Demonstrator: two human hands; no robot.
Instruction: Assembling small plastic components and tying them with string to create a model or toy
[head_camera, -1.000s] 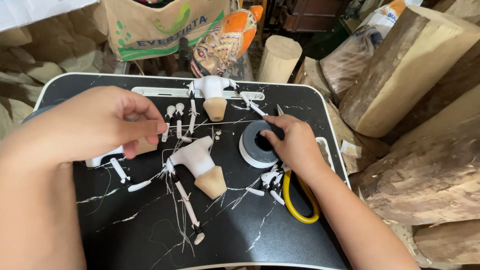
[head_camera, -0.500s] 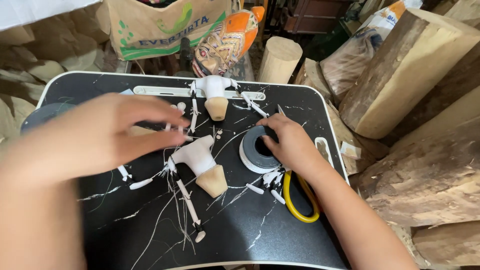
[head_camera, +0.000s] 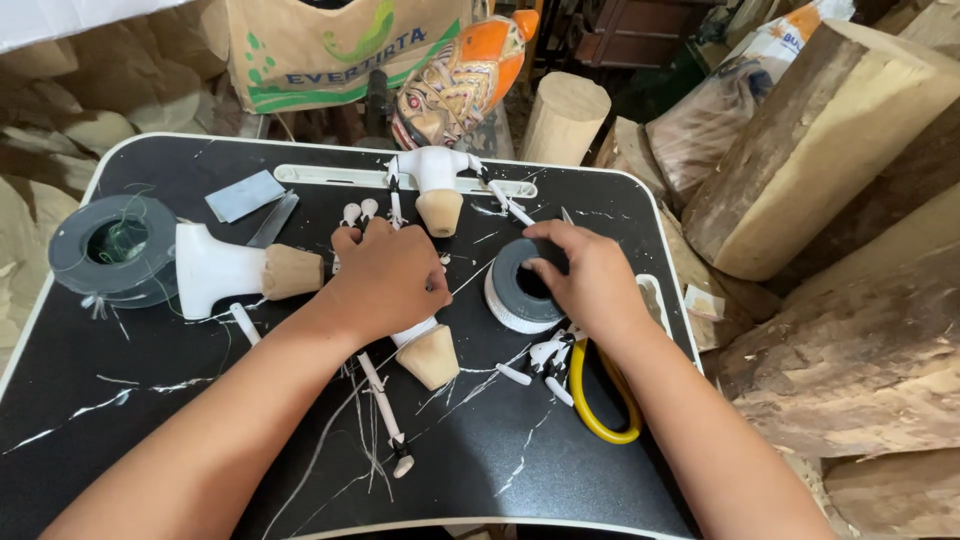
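Observation:
My left hand (head_camera: 385, 280) lies in the middle of the black marbled tray table (head_camera: 560, 470), its fingers curled over a white carved body piece with a bare wooden cone base (head_camera: 430, 355). My right hand (head_camera: 592, 280) grips a grey roll with a white rim (head_camera: 512, 300), fingertips at its hole. Thin white rods (head_camera: 380, 400) and small white bits (head_camera: 545, 355) lie between and below the hands.
A second white piece with a wooden base (head_camera: 235, 270) and a grey tape roll (head_camera: 115, 250) lie at the left, with a third white piece (head_camera: 435, 190) at the back. Yellow-handled pliers (head_camera: 600, 400) lie by my right wrist. Logs (head_camera: 830, 130) crowd the right; a painted mask (head_camera: 460, 80) and a paper bag (head_camera: 330, 50) stand behind.
My left hand has moved right from the tray's left side onto the central white piece, uncovering the left roll and white piece. My right hand has stayed on the grey roll.

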